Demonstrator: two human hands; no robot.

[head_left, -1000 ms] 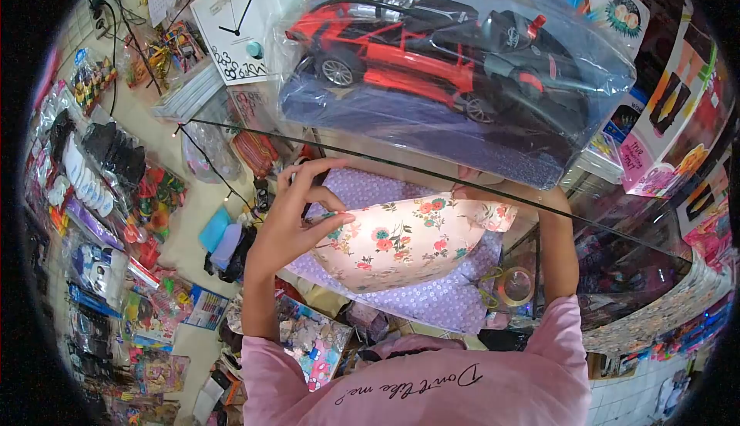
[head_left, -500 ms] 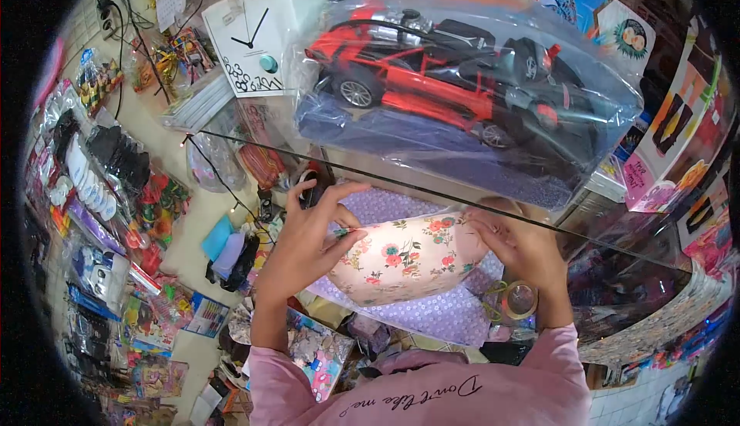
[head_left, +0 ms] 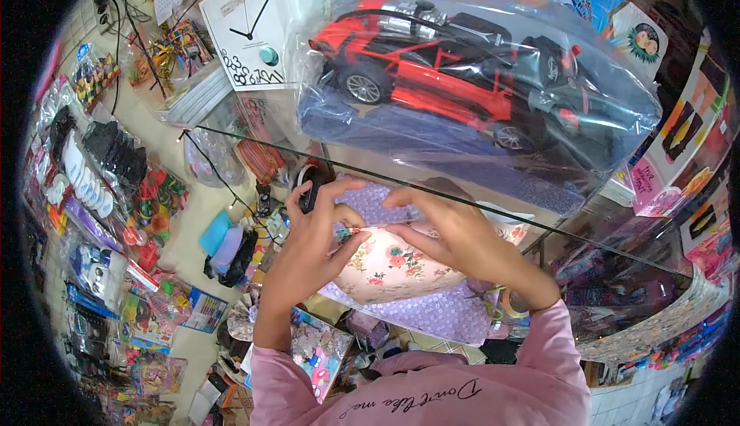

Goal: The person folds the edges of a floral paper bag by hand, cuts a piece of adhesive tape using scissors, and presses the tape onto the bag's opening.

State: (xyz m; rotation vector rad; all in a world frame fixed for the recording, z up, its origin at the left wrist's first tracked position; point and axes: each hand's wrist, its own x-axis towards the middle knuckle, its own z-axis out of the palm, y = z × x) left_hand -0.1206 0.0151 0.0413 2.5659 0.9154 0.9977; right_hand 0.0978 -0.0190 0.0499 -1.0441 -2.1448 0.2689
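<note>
A pale pink floral sheet, bowed into a curve, looks like wrapping paper; whether something lies inside it is hidden. My left hand pinches its upper left edge between thumb and a bent finger, with the forefinger raised. Close beside it, my right hand has its thumb at the same upper edge and its fingers curled over, partly covering the sheet's right side. Beneath lies a lilac flowered sheet. A tape roll shows partly behind my right wrist.
A glass pane edge crosses just beyond my hands. On the glass stand a plastic-wrapped red toy car and a white box with clock hands. Packaged goods crowd the floor at left.
My right hand has moved left along the sheet's upper edge, from its right end to close beside my left hand. My left hand has stayed nearly in place. The view has shifted slightly.
</note>
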